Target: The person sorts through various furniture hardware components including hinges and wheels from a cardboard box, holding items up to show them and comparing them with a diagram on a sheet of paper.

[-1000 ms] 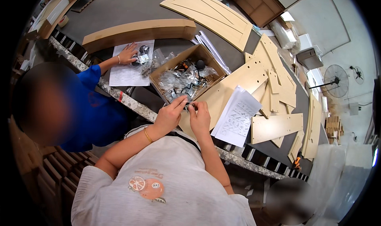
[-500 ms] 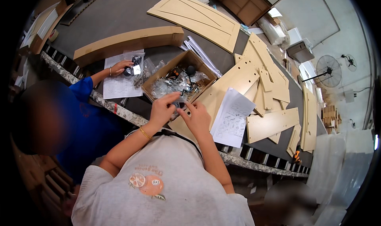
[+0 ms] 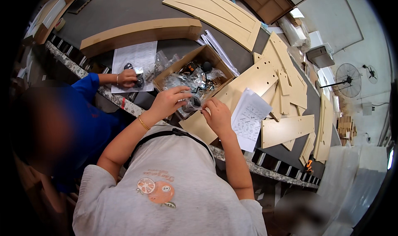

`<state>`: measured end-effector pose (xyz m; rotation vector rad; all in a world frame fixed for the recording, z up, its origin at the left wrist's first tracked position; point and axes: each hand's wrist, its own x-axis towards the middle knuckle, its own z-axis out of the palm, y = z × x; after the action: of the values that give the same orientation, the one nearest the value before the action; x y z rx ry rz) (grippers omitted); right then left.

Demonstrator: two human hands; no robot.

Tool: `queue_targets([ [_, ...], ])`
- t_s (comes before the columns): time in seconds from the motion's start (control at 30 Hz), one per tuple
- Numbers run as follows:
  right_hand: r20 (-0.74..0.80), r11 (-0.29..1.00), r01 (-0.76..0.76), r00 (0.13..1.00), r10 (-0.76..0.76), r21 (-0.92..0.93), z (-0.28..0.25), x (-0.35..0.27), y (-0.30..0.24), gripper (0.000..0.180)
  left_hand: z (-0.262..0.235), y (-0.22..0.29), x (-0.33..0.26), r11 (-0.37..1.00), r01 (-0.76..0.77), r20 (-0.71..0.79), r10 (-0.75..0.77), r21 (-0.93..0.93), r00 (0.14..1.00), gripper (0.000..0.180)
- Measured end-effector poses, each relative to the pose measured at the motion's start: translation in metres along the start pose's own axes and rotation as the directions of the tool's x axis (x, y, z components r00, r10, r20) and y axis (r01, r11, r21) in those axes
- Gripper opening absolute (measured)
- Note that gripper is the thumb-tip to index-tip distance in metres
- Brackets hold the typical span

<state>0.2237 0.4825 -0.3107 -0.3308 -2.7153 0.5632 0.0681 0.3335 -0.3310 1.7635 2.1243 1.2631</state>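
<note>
A small clear plastic bag [image 3: 191, 105] is stretched between my hands, over the near edge of an open cardboard box [image 3: 162, 79]. My right hand [image 3: 218, 115] pinches the bag's right side between thumb and fingertips. On the other side my left hand [image 3: 166, 103] has its fingers curled at the bag, the thumb low against it. What lies inside the bag is too small to make out. Clear bags of metal hardware [image 3: 198, 83] and a round black piece [image 3: 207, 66] fill the box.
A co-worker's hand [image 3: 127, 78] rests on a bagged dark part over printed sheets [image 3: 134, 53] at left. A long carton [image 3: 137, 31] lies behind. To the right are an instruction booklet [image 3: 250, 120], several wooden panels [image 3: 288, 130] and an orange power drill [image 3: 309, 166].
My hands have moved apart, my right hand going right, and the bag now spans between them. The view has shifted slightly. The co-worker's hand has come nearer the table's edge.
</note>
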Motion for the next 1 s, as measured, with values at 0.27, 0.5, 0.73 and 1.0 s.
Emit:
queue_targets([
  [0.27,-0.023,0.999,0.034,0.999,-0.034,-0.029,-0.01,0.0,-0.004,0.015,-0.013,0.019,0.006,0.928,-0.078,-0.089,0.118,0.364,0.989,0.011],
  [0.5,0.028,0.986,-0.073,0.997,0.069,0.149,-0.003,-0.006,-0.01,0.015,-0.006,0.01,0.002,0.917,-0.019,-0.159,0.09,0.399,0.983,0.011],
  [0.73,0.079,0.978,-0.181,0.982,0.173,0.105,0.017,-0.005,-0.014,0.02,0.001,0.007,-0.004,0.937,-0.003,-0.143,0.056,0.349,0.988,0.009],
  [1.0,0.086,0.989,-0.142,0.986,0.146,-0.045,0.031,0.008,-0.006,0.012,-0.011,0.002,-0.005,0.904,-0.037,-0.121,0.098,0.427,0.988,0.011],
])
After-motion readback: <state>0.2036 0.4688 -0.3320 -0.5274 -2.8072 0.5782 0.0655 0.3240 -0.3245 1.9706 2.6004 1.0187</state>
